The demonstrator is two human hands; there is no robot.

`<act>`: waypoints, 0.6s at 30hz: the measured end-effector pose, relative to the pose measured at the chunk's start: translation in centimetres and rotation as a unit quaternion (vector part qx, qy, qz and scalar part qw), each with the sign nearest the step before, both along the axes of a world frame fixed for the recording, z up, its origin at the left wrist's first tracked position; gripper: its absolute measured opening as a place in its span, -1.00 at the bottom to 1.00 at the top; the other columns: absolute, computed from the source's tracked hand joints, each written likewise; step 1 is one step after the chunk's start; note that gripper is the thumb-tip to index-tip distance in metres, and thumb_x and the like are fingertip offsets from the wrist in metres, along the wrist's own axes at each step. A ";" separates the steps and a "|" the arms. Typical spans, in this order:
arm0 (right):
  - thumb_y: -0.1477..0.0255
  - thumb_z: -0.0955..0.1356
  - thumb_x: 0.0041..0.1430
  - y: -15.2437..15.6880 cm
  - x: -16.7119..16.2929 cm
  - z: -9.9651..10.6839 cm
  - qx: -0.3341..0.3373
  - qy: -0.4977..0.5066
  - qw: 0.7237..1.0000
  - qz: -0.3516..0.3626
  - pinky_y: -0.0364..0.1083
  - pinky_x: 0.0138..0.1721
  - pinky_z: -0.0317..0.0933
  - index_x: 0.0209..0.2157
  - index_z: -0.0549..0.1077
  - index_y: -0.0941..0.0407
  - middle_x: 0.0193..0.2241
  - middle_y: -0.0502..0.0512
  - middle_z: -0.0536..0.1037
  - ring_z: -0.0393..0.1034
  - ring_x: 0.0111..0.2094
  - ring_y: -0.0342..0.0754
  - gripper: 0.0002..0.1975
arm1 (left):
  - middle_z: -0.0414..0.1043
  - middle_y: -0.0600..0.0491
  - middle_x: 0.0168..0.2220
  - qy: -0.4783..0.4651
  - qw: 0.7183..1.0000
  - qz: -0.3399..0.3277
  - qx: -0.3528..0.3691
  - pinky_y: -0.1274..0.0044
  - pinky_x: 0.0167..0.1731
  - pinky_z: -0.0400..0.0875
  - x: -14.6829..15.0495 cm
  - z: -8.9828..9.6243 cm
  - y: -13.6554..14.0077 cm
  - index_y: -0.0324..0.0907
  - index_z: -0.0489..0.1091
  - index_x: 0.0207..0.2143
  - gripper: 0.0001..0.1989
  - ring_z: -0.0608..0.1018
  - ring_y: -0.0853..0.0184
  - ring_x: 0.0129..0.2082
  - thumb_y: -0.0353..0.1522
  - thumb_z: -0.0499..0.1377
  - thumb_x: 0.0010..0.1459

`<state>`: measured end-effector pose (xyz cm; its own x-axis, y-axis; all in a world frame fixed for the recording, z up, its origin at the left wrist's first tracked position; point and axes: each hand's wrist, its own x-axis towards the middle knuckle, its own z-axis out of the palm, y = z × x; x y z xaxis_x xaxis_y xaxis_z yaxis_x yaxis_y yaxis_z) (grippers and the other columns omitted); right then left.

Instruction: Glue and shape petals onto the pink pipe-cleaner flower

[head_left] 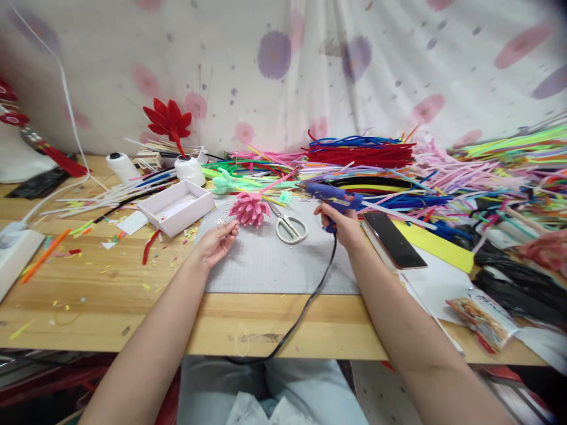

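A white curtain with pink and purple blooms hangs behind the wooden table. At the left, a white corded block lies near an orange pipe cleaner, with a red tassel farther back. A red fabric flower rises from a white thread spool. At the right, a dark-screened smartphone lies beside a yellow sheet; a printed packet sits nearer the table's front edge.
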<state>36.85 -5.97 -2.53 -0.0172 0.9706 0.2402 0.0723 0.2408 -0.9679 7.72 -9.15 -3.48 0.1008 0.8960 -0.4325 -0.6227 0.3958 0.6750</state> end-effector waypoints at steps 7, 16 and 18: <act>0.11 0.39 -0.14 -0.6 2.9 -1.8 -0.080 -0.105 0.989 -0.062 -0.18 -0.64 0.02 -0.49 0.45 0.18 -0.73 -0.08 0.26 0.09 -0.68 -0.24 -0.62 | 0.29 0.09 -0.55 -0.043 0.999 -0.015 0.012 0.87 -0.73 0.28 -0.1 0.5 -0.3 -0.34 0.34 -0.43 -0.89 0.40 0.60 -0.61 -0.57 0.05 0.12; -0.01 0.33 -0.14 1.2 2.3 -4.3 -0.106 -0.313 0.919 -0.215 -0.05 -0.40 0.21 -0.37 0.50 0.20 -0.50 0.20 0.52 0.40 -0.42 0.05 -0.47 | 0.33 0.12 -0.54 -0.076 0.994 0.058 0.042 0.87 -0.72 0.28 -0.1 0.1 0.2 -0.31 0.33 -0.41 -0.91 0.40 0.62 -0.61 -0.57 0.06 0.12; -0.03 0.31 -0.11 1.0 2.0 -3.9 -0.108 -0.361 0.902 -0.209 -0.01 -0.33 0.21 -0.32 0.50 0.19 -0.40 0.25 0.54 0.42 -0.32 0.11 -0.44 | 0.34 0.12 -0.54 -0.079 0.994 0.062 0.037 0.87 -0.71 0.30 -0.1 0.0 0.2 -0.31 0.33 -0.39 -0.91 0.40 0.62 -0.61 -0.58 0.06 0.12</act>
<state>38.89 -4.95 -6.47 0.2842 0.9516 0.1167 0.7438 -0.1421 -0.6531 7.61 -8.98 -3.47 0.0484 0.9344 -0.3529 -0.7646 0.2620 0.5889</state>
